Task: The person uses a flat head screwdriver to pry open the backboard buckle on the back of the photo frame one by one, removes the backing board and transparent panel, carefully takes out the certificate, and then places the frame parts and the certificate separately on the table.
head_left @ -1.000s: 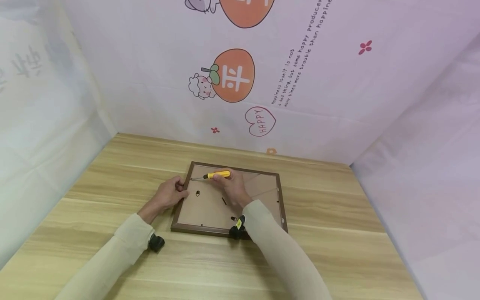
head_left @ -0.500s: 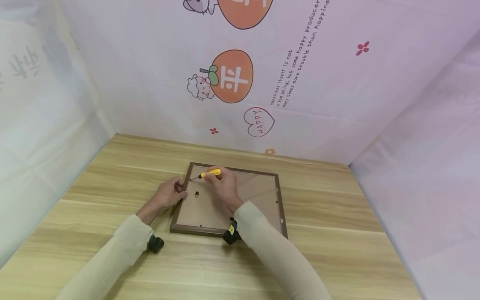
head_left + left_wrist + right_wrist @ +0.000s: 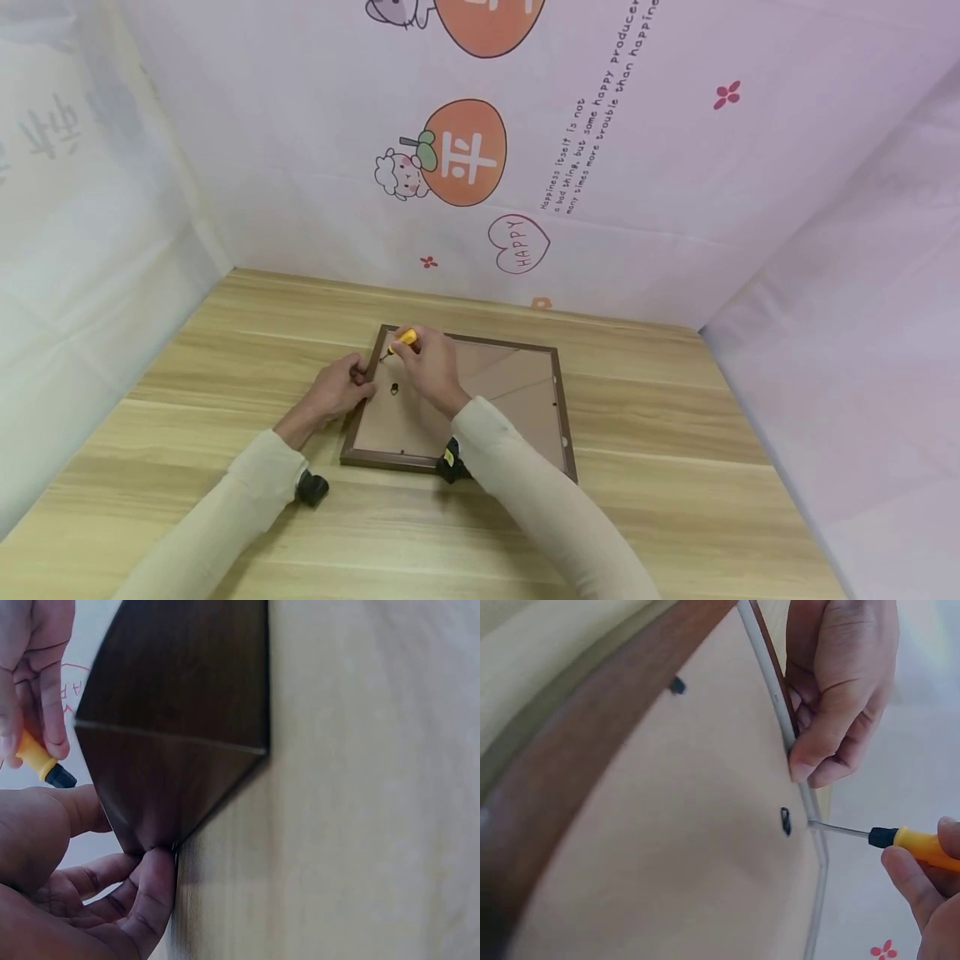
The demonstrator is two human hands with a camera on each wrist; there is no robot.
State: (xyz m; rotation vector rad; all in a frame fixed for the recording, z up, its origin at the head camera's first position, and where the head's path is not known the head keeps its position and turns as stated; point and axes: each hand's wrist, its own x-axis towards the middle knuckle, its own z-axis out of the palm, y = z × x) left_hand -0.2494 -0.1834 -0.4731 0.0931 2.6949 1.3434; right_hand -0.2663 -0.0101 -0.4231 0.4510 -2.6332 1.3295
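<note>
In the head view, the frame [image 3: 382, 459] lies near centre on the table [image 3: 675, 467]. The left hand [image 3: 337, 388] pinches its left edge; the right hand [image 3: 433, 371] grips a screwdriver [image 3: 407, 337], tip at its upper left.

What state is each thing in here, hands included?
Picture frame: back side up on the table.
Backing board: in place within the frame.
Screwdriver: tilted, tip at the frame's inner left edge.
Black hanger: lying on the board.
Near-edge black tab: bent or straight, too small to tell.
Left hand: gripping the frame's left edge.
Right hand: holding the screwdriver.
</note>
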